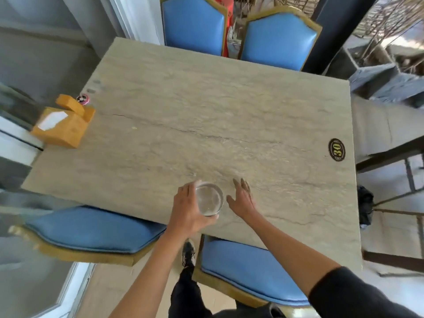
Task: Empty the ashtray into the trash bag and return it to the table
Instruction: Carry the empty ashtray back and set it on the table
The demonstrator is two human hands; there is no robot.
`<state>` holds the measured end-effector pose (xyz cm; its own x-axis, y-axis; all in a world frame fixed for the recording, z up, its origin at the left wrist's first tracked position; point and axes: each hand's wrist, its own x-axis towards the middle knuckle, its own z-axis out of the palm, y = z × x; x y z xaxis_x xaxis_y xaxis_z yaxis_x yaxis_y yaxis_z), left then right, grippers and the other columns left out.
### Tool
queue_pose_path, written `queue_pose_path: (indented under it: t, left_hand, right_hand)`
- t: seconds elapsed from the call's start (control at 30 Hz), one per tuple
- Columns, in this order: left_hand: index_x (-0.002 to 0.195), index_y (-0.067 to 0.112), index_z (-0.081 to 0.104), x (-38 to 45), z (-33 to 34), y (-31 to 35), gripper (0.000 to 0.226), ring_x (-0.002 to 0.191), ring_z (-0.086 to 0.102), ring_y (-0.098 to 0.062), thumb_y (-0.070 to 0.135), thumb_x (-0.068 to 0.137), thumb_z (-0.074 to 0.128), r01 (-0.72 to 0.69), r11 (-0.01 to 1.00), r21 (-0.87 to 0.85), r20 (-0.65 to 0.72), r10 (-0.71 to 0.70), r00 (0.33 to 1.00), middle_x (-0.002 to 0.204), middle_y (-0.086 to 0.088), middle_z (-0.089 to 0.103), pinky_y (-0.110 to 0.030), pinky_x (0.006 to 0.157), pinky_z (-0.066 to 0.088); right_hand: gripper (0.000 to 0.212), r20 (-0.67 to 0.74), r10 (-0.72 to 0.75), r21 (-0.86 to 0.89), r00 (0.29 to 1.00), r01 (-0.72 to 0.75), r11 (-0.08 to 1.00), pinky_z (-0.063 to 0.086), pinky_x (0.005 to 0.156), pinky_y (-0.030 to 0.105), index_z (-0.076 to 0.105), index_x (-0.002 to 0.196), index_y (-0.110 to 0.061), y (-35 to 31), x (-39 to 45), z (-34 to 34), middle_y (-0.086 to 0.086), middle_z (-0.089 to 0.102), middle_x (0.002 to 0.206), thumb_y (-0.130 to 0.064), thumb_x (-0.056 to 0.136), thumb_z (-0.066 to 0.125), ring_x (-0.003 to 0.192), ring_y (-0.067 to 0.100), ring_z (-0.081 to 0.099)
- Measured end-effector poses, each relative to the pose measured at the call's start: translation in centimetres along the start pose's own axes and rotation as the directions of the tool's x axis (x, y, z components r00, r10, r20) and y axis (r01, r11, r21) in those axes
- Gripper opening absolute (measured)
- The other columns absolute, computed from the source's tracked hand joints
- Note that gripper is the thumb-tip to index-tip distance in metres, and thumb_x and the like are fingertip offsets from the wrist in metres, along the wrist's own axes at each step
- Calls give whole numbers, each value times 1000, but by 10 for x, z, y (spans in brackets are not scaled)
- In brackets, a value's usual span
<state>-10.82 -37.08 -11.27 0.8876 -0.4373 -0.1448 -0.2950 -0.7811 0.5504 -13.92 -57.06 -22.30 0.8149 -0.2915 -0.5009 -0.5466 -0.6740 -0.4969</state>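
Observation:
A round clear glass ashtray (210, 199) sits near the front edge of the stone-topped table (206, 115). It looks empty, with a faint pale residue inside. My left hand (189, 210) grips it from the left side, fingers wrapped around its rim. My right hand (242, 197) hovers flat just right of the ashtray, fingers spread, holding nothing. A black trash bag (365, 206) is partly visible on the floor past the table's right edge.
A wooden tissue box (62, 125) stands at the table's left edge with a small round badge (83, 99) behind it. A dark oval sticker (336, 149) marks the right side. Blue padded chairs (91, 228) (250, 269) (193, 24) (278, 37) surround the table.

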Motion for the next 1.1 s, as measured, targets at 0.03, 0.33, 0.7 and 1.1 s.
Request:
queue_pose_path:
  t: [0.03, 0.33, 0.7, 1.1]
  left_hand:
    - [140, 23, 39, 11, -2, -8, 104, 115, 49, -20, 60, 51, 78, -16, 1000, 9, 17, 16, 1000, 130, 2, 49, -34, 96, 46]
    - [141, 26, 37, 95, -3, -69, 106, 117, 47, -14, 68, 50, 72, -99, 994, 42, 145, 92, 985, 130, 9, 48, -27, 98, 41]
    - [137, 21, 41, 198, 24, -87, 106, 115, 48, -20, 61, 46, 79, -119, 993, 26, 143, 114, 983, 128, 3, 51, -29, 92, 44]
    - [136, 16, 47, 270, 49, -91, 105, 112, 50, -22, 57, 45, 81, -92, 995, 47, 18, 91, 996, 125, 0, 55, -34, 93, 42]
  right_hand:
    - [79, -15, 30, 2, 999, -30, 1000, 17, 128, 48, 20, 164, -14, -5, 6, 3, 16, 10, 173, -30, 98, 61, 161, 33, 6]
    - [74, -157, 186, -23, 970, -192, 981, 0, 127, 57, 6, 166, -30, -45, 62, 25, 8, -9, 175, -41, 104, 46, 160, 31, -12]
    - [63, -312, 314, 57, 897, -312, 948, -18, 123, 60, -12, 161, -43, -59, 132, 27, -2, -24, 172, -48, 105, 16, 156, 21, -30]
    - [59, -411, 384, 48, 827, -400, 915, -11, 127, 57, -10, 161, -48, -68, 138, 34, -7, -20, 172, -44, 107, 15, 157, 17, -27]
